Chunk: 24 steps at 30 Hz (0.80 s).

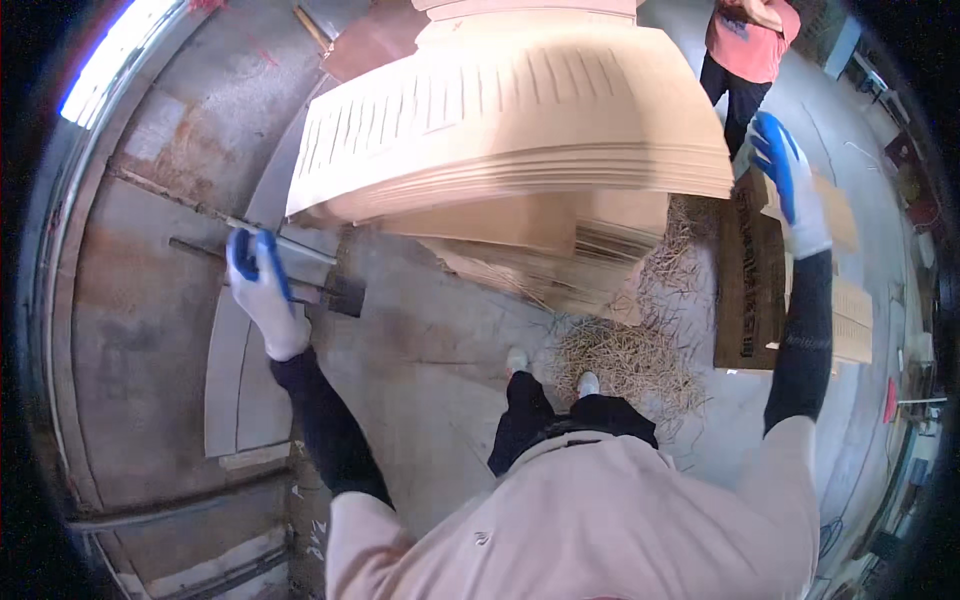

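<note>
A thick stack of flat cardboard sheets with rows of slits fills the area in front of me. It rests skewed on more stacked cardboard beneath. My left hand, in a white glove with blue coating, is held off the stack's left end, fingers curved and apart, holding nothing. Beyond the right end, my right hand is raised in a matching glove. Its fingers are spread and nothing is in them; a small gap appears between it and the stack's corner.
Scattered cardboard strips cover the floor by my feet. A brown printed carton stands at the right, beside more cardboard. At the far right stands a person in a pink shirt. A long-handled tool with a dark blade lies at the left.
</note>
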### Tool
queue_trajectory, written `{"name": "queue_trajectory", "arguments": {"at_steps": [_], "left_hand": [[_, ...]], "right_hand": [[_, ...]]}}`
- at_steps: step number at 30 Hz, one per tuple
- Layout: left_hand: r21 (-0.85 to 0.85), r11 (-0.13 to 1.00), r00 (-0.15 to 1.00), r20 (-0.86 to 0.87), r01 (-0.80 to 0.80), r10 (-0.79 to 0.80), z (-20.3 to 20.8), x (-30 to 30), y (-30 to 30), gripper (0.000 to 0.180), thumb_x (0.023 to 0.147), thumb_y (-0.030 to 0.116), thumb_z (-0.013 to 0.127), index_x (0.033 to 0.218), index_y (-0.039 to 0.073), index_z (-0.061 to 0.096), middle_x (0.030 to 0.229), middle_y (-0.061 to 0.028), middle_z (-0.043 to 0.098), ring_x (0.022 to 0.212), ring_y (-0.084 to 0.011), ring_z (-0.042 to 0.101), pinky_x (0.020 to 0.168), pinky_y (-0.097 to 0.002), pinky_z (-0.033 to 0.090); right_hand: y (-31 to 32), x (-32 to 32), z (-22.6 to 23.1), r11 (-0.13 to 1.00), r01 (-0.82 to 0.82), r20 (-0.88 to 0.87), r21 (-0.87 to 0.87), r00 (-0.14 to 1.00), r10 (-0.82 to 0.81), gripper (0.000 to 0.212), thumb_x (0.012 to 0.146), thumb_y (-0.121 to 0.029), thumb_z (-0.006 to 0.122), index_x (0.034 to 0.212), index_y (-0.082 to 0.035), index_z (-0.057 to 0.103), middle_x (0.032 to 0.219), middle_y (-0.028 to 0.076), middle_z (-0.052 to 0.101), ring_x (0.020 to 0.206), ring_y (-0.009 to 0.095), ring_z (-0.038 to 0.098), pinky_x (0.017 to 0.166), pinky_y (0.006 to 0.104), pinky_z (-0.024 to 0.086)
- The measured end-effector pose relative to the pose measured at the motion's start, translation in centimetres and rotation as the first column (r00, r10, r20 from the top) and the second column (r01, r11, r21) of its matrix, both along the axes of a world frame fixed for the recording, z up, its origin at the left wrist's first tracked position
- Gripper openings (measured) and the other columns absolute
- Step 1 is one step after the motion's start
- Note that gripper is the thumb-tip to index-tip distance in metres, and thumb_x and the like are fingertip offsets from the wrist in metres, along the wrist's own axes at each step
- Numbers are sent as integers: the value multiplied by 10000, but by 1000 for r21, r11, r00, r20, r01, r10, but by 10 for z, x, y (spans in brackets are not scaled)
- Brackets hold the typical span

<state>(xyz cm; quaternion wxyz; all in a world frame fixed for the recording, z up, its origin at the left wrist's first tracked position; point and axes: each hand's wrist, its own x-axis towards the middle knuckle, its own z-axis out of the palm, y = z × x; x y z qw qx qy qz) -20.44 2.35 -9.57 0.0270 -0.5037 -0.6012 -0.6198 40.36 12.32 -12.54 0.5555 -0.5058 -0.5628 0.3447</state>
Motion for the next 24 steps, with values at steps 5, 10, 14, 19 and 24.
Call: {"name": "queue_trajectory", "arguments": {"at_steps": [5,10,14,19,24], "left_hand": [[-529,836,988,44,147,-146,5,-172,103,547,862,439,575,1160,-20,560,1010,-103,624,937,-179,564,813,-325,443],[-702,533,877,435,472,-203,-3,-153,180,758,787,609,565,1229,-4,514,1131,-102,570,1003,-183,535,810,-393,441],[-595,508,769,346,622,-537,-15,-111,186,623,828,516,586,1132,-27,578,911,-54,610,817,-123,550,721,-281,448],[-671,505,816,279,542,-506,-8,-103,197,446,857,414,602,952,-22,614,802,-13,598,675,-77,511,610,-242,421],[-645,520,806,280,560,-521,15,-95,192,376,884,333,589,989,-28,605,768,-10,602,647,-61,541,582,-223,431]], "right_hand": [[68,-54,32,930,83,368,-357,928,58,588,890,-484,484,1240,-12,522,1065,66,605,949,137,544,858,269,422],[111,-40,21,949,111,583,-296,808,88,701,826,-587,502,1155,29,562,978,125,645,836,176,596,771,311,462],[97,-90,38,941,213,734,-263,677,52,665,789,-553,571,1031,65,617,871,144,665,792,189,621,743,316,470],[85,-89,42,936,279,661,-213,747,-72,553,796,-439,640,1000,74,626,838,132,672,727,156,612,691,294,474],[77,-97,35,962,213,587,-169,806,-75,459,822,-379,636,979,52,648,818,100,679,716,119,595,677,282,470]]}}
